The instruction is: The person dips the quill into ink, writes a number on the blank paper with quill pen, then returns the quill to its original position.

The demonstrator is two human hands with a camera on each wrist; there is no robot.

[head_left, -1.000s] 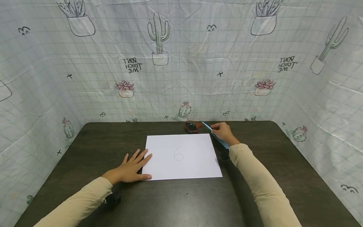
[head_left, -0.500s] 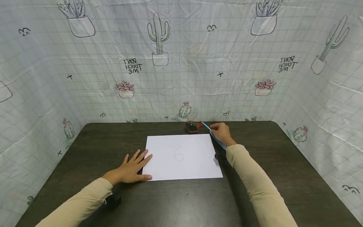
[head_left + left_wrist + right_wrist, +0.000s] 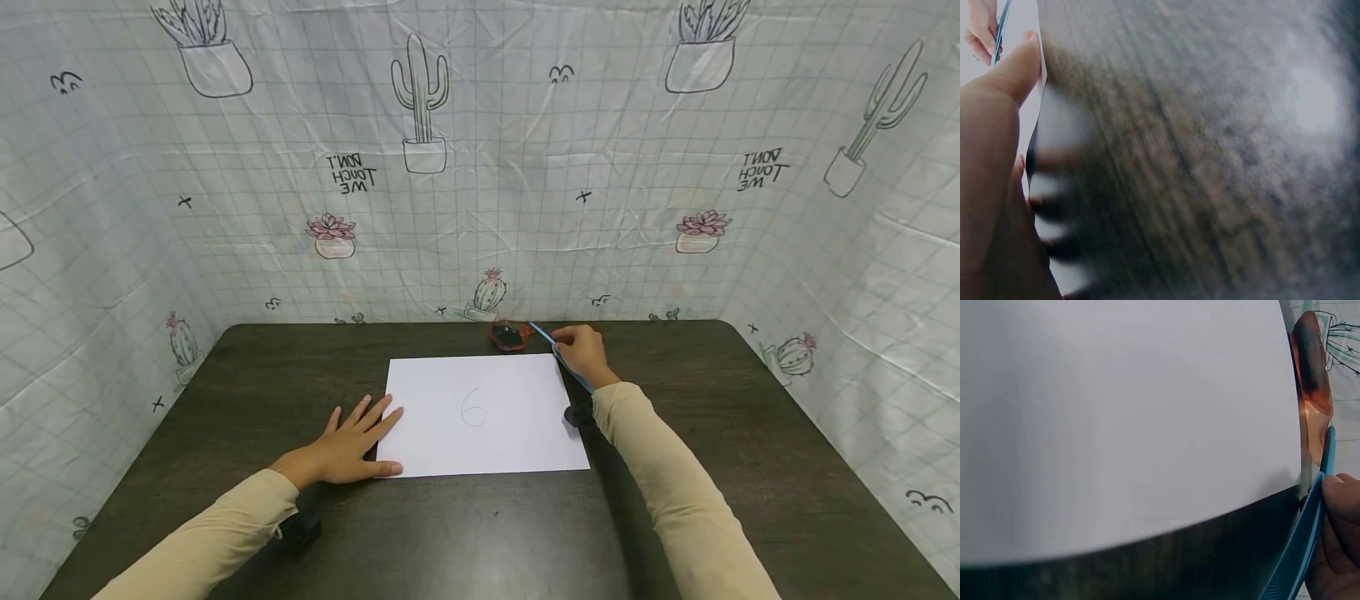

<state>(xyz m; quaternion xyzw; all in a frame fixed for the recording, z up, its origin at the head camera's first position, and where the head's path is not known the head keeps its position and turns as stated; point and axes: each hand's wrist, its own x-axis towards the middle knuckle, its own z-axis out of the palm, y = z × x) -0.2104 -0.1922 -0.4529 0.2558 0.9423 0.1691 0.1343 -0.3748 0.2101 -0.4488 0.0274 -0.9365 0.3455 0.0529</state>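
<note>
My left hand (image 3: 341, 448) rests with spread fingers on the left edge of a white sheet of paper (image 3: 525, 417), which has a thin "6" drawn on it. In the left wrist view its thumb (image 3: 1021, 65) lies along the paper's edge. Beyond the sheet's far right corner, my right hand (image 3: 587, 353) pinches a blue comb (image 3: 1302, 540) between thumb and fingers. The comb's fine-toothed part slants back toward the wrist, and its narrow handle points away to the left. Close to that handle tip lies an orange-red handled object (image 3: 510, 335) with a dark glossy oval face.
The dark wooden table (image 3: 480, 533) carries the paper near its middle. Behind it and along both sides hangs a pale gridded cloth (image 3: 525, 167) printed with cacti. A small black device (image 3: 579, 415) sits at the right wrist, over the paper's right edge.
My right hand and the comb have shifted slightly left, and the comb's broad side now shows less. The left hand, paper and orange-red object stay where they were.
</note>
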